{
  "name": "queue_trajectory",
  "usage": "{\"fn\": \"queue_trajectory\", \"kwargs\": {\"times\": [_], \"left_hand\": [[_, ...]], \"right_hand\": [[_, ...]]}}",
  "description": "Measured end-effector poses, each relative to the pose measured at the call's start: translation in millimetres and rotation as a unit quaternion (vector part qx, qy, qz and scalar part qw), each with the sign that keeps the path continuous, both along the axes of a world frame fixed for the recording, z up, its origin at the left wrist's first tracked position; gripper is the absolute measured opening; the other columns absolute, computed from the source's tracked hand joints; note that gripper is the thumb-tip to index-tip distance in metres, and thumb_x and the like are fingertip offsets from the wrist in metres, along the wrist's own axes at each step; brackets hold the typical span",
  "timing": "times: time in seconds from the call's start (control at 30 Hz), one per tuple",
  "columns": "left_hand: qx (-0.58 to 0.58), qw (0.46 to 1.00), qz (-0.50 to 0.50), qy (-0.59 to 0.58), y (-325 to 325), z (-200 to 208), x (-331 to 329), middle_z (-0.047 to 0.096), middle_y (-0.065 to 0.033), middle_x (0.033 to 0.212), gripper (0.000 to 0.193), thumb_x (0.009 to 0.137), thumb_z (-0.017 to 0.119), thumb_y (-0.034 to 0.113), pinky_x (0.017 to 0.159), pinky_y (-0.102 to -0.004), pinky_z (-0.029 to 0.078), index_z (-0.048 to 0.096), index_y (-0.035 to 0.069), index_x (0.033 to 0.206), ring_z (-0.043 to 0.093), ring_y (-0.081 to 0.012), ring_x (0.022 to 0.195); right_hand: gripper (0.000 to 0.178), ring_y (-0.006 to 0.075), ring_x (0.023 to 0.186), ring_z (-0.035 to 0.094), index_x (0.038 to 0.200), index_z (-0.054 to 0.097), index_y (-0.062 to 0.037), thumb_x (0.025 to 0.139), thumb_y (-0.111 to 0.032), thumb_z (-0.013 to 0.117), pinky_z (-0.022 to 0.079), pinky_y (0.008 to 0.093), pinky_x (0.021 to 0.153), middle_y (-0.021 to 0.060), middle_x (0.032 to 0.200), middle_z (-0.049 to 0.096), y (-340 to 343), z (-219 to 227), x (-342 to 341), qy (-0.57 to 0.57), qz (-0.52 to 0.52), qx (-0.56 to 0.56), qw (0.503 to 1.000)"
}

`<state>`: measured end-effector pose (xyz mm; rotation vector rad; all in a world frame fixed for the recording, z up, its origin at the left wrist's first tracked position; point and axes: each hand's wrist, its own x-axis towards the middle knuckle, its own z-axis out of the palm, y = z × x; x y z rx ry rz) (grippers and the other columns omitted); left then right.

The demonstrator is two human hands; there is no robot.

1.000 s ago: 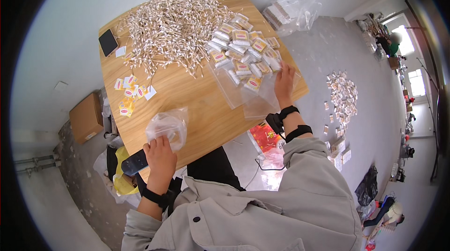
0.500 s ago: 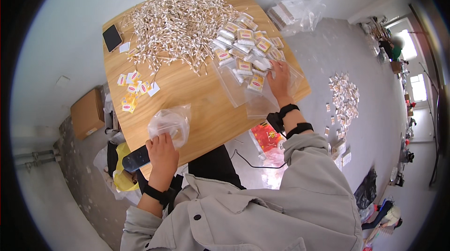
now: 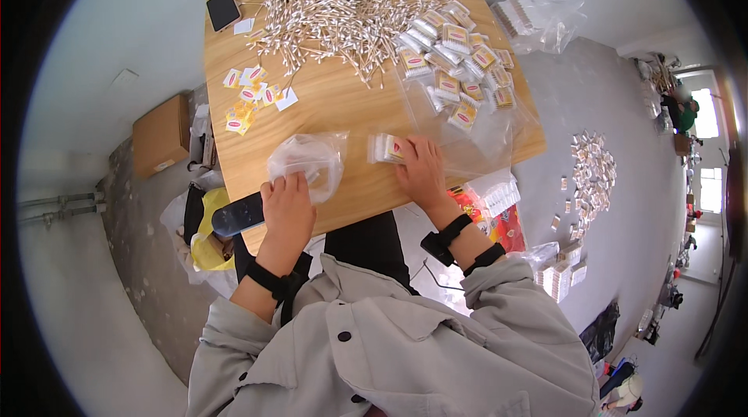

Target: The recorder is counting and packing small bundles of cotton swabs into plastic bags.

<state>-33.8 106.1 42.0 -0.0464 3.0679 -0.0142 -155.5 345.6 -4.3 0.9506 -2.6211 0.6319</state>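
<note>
My right hand [image 3: 423, 172] is closed round a small pack of cotton swabs [image 3: 383, 147] with a yellow-and-white label, just above the wooden table [image 3: 351, 117]. Closer to the left corner, my left hand [image 3: 289, 203] grips the near edge of a crumpled clear plastic bag [image 3: 326, 154]. What lies inside that bag is hard to make out. Similar packs form a heap [image 3: 452, 51] at the table's right side, partly over flat clear bags [image 3: 487, 140]. Behind them, loose cotton swabs [image 3: 335, 8] spread in a big pile.
Label cards [image 3: 251, 91] lie scattered at the left, near a phone [image 3: 224, 10]. A dark oblong device [image 3: 238, 216] rests at the near-left corner. Beside the table stand a cardboard box [image 3: 161, 135] and a yellow bag [image 3: 209, 234]. More packs [image 3: 594, 175] cover floor at the right.
My right hand has come from the heap of packs toward the left, bringing one pack near the plastic bag. My left hand stays at the bag. The whole view has shifted.
</note>
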Motion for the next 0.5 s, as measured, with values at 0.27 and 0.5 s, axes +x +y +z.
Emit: {"fn": "queue_trajectory", "kwargs": {"times": [0.27,0.5], "left_hand": [[0.000,1.000,0.008,0.014,-2.0,-4.7,5.2,0.054,-0.0072,0.103,0.055,0.068,0.067,0.022,0.089,-0.0375,0.034,0.052,0.002,0.117,0.051,-0.0219,0.097],[0.016,0.998,0.008,0.061,-5.6,-15.9,7.6,0.056,-0.0081,0.101,0.045,0.070,0.061,0.015,0.087,-0.0377,0.035,0.055,0.001,0.113,0.052,-0.0218,0.095]], "right_hand": [[0.049,0.0389,0.089,0.056,0.122,0.046,-0.0024,0.077,-0.015,0.060,0.047,0.0464,0.076,0.0204,0.103,0.054,4.4,12.6,-13.6,-0.165,-0.021,-0.118,0.979],[0.050,0.0361,0.091,0.054,0.120,0.048,0.0000,0.077,-0.020,0.063,0.046,0.0436,0.076,0.0183,0.097,0.052,-19.3,12.1,10.8,-0.118,-0.037,0.040,0.992]]}}
